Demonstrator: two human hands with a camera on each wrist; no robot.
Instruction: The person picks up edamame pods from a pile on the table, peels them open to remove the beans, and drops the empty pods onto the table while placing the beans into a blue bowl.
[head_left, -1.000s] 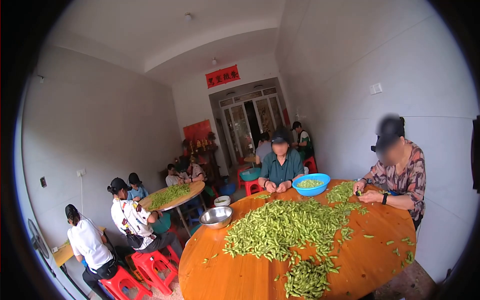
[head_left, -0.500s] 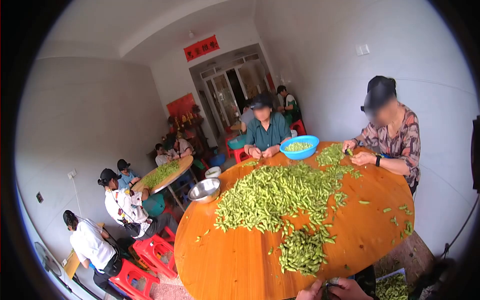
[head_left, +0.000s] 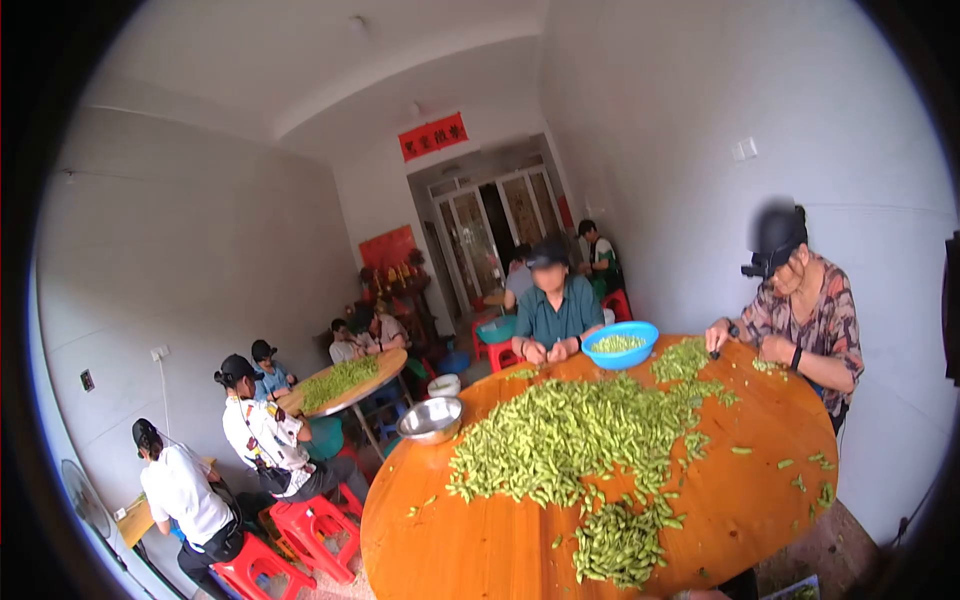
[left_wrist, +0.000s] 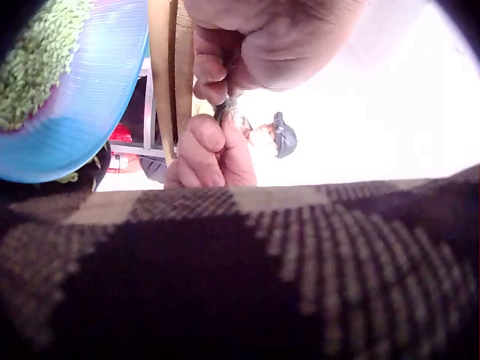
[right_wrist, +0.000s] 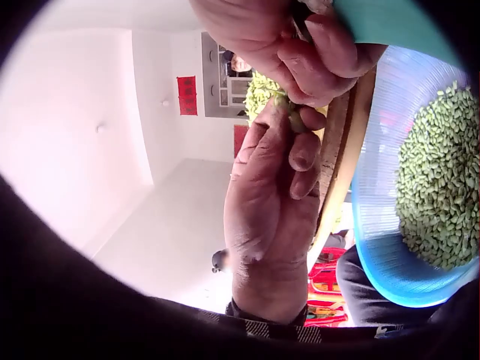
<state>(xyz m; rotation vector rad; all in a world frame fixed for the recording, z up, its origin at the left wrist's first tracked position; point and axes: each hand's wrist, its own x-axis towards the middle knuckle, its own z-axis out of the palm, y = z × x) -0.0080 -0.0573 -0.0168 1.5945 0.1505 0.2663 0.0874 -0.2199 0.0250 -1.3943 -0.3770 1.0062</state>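
Observation:
In the right wrist view my left hand (right_wrist: 262, 217) pinches a green soybean pod (right_wrist: 295, 120) between thumb and fingers. Curled fingers of my right hand (right_wrist: 315, 64) meet it at the same pod. The left wrist view shows my left hand (left_wrist: 277, 37) above and my right hand (left_wrist: 214, 157) below, fingertips together over a small, blurred thing. A blue basin (right_wrist: 367, 259) of shelled beans (right_wrist: 439, 180) lies below both hands. On the round wooden table (head_left: 450, 540) spreads a large heap of pods (head_left: 560, 440). The head view hardly shows my hands.
A smaller pod pile (head_left: 620, 545) lies near the table's front edge. A steel bowl (head_left: 430, 420) stands at the left edge, a blue bowl (head_left: 620, 345) at the back. Two people sit across the table. Red stools (head_left: 315, 535) and another table (head_left: 350, 385) are at left.
The head view dipped half a second ago, showing my hands at the table's front edge, then rose again. The person at right has moved their hands apart.

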